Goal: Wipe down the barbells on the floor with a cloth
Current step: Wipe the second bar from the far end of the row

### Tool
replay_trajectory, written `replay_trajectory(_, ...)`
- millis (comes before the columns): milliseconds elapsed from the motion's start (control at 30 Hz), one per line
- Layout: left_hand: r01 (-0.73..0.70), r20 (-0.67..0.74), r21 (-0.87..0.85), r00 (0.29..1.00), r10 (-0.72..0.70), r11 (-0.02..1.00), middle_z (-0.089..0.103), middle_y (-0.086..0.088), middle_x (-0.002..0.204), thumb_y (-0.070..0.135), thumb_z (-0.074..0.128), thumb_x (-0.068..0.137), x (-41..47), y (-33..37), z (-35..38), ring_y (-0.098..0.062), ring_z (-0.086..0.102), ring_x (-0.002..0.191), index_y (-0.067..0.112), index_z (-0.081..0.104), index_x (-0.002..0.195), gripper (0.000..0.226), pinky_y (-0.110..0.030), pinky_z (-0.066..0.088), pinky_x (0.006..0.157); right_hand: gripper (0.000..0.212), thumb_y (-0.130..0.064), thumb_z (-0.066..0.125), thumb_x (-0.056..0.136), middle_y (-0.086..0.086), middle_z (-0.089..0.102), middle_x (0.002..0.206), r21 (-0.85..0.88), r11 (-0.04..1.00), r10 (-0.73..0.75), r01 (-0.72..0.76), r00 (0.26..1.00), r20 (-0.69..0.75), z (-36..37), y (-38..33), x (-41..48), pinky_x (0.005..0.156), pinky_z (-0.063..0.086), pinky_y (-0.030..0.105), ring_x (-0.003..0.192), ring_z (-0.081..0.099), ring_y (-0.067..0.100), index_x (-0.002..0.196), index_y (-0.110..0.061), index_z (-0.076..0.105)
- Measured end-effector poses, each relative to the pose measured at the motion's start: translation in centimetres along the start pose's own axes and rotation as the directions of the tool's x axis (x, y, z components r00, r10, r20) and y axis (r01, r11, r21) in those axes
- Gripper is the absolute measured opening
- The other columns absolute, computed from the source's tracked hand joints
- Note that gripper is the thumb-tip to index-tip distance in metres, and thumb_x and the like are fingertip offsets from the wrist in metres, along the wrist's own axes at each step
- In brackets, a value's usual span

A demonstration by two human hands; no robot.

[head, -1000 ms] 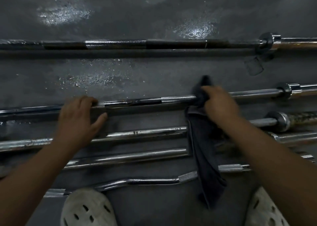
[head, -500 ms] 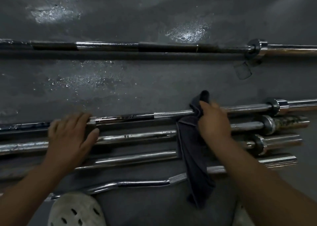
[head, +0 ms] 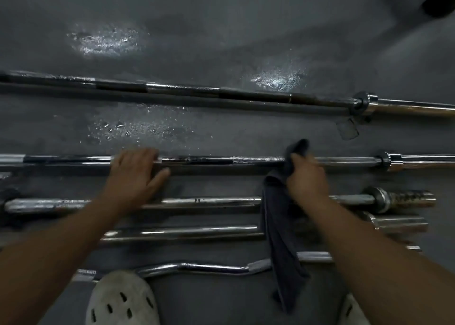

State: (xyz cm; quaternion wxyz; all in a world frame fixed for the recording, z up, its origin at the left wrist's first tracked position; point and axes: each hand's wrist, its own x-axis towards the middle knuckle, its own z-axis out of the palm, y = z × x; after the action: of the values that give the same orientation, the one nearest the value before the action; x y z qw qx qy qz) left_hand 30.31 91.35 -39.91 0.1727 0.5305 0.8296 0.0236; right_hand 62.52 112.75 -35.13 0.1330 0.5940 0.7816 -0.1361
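Both hands are blurring, so finger detail is hard to read. All bars are running out of frame or ending under my arms; my right forearm is covering the nearer bars on the right. My right hand is gripping the cloth, bunching it round the barbell, second from far, right of centre. The cloth's tail is hanging toward me across the nearer bars and the curl bar. My left hand is lying wide on the same barbell, fingers across it, thumb splayed on the near side. Both arms are reaching forward, well apart, over my shoe.
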Motion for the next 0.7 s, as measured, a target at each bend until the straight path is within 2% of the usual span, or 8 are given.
replay_trajectory(100, 0.007, 0.006, 0.023, 1.0, -0.007, 1.0, 0.053, -0.009, 0.135, 0.074, 0.027, 0.087, 0.1, 0.4, 0.0, -0.032, 0.046, 0.126, 0.021, 0.045, 0.136, 0.075, -0.048, 0.023, 0.111, 0.063, -0.01, 0.059, 0.084, 0.013, 0.043, 0.144, 0.099, 0.96, -0.272, 0.262, 0.957, 0.106, 0.8, -5.3, -1.2, 0.1, 0.046, 0.043, 0.123, 0.048, 0.04, 0.144, -0.024, 0.045)
replay_trajectory(167, -0.022, 0.047, 0.046, 0.999, 0.02, 0.999, 0.055, -0.006, 0.134, 0.075, 0.023, 0.085, 0.9, -0.4, -0.4, -0.03, 0.047, 0.123, 0.026, 0.046, 0.135, 0.074, -0.046, 0.026, 0.106, 0.07, -0.005, 0.055, 0.083, 0.013, 0.044, 0.145, 0.055, 0.948, -0.317, 0.313, 0.941, 0.117, 0.2, -4.8, 0.2, 0.101, 0.045, 0.044, 0.123, 0.049, 0.04, 0.148, -0.026, 0.042)
replay_trajectory(300, -0.051, 0.057, 0.024, 0.997, 0.05, 0.998, 0.058, -0.004, 0.129, 0.078, 0.018, 0.08, 4.4, -1.3, -1.7, -0.029, 0.051, 0.119, 0.027, 0.053, 0.128, 0.078, -0.046, 0.032, 0.101, 0.063, -0.004, 0.055, 0.084, 0.025, 0.049, 0.136, 0.004, 1.0, -0.022, 0.023, 0.999, -0.041, -1.2, 0.8, 3.3, 0.098, 0.045, 0.048, 0.116, 0.052, 0.046, 0.145, -0.018, 0.045)
replay_trajectory(367, -0.026, 0.084, 0.042, 0.996, 0.022, 0.999, 0.058, -0.006, 0.13, 0.082, 0.023, 0.076, 6.8, -1.4, -2.5, -0.031, 0.051, 0.121, 0.027, 0.055, 0.128, 0.082, -0.047, 0.035, 0.102, 0.061, -0.007, 0.058, 0.085, 0.025, 0.045, 0.138, 0.02, 0.999, 0.042, -0.04, 0.996, -0.076, -0.8, -0.7, 3.6, 0.097, 0.044, 0.048, 0.114, 0.051, 0.048, 0.144, -0.018, 0.045)
replay_trajectory(467, -0.029, 0.009, 0.092, 1.0, 0.028, 0.995, 0.056, -0.011, 0.131, 0.077, 0.049, 0.079, 7.8, -1.3, -2.2, -0.033, 0.048, 0.123, 0.021, 0.05, 0.133, 0.078, -0.049, 0.033, 0.105, 0.066, -0.005, 0.056, 0.082, 0.017, 0.042, 0.143, 0.092, 0.974, -0.205, 0.206, 0.978, -0.018, 0.1, -6.0, 3.3, 0.099, 0.046, 0.049, 0.12, 0.048, 0.044, 0.145, -0.023, 0.045)
replay_trajectory(533, -0.057, -0.054, 0.114, 0.997, 0.064, 0.992, 0.057, -0.012, 0.129, 0.074, 0.053, 0.077, 7.7, -1.6, -1.6, -0.033, 0.05, 0.121, 0.019, 0.047, 0.135, 0.08, -0.048, 0.033, 0.105, 0.069, -0.005, 0.054, 0.082, 0.011, 0.04, 0.146, 0.068, 0.95, -0.306, 0.306, 0.952, -0.002, -0.2, -6.6, 4.2, 0.098, 0.047, 0.049, 0.122, 0.047, 0.042, 0.147, -0.028, 0.042)
replay_trajectory(600, -0.083, -0.06, 0.108, 0.994, 0.09, 0.991, 0.058, -0.011, 0.126, 0.074, 0.05, 0.073, 8.3, -2.1, -1.9, -0.033, 0.052, 0.117, 0.021, 0.048, 0.133, 0.08, -0.047, 0.035, 0.102, 0.066, -0.005, 0.055, 0.083, 0.016, 0.045, 0.142, 0.032, 0.98, -0.196, 0.198, 0.979, -0.059, -1.4, -3.7, 6.6, 0.099, 0.047, 0.051, 0.121, 0.05, 0.043, 0.145, -0.025, 0.043)
replay_trajectory(700, -0.094, -0.018, 0.13, 0.995, 0.097, 0.987, 0.057, -0.009, 0.126, 0.061, 0.069, 0.073, 9.7, -2.4, -2.4, -0.033, 0.052, 0.116, 0.022, 0.05, 0.129, 0.07, -0.046, 0.035, 0.1, 0.062, -0.006, 0.056, 0.084, 0.026, 0.047, 0.133, -0.014, 0.998, 0.054, -0.056, 0.992, -0.113, -2.3, -0.7, 8.2, 0.101, 0.043, 0.052, 0.119, 0.048, 0.049, 0.143, -0.019, 0.044)
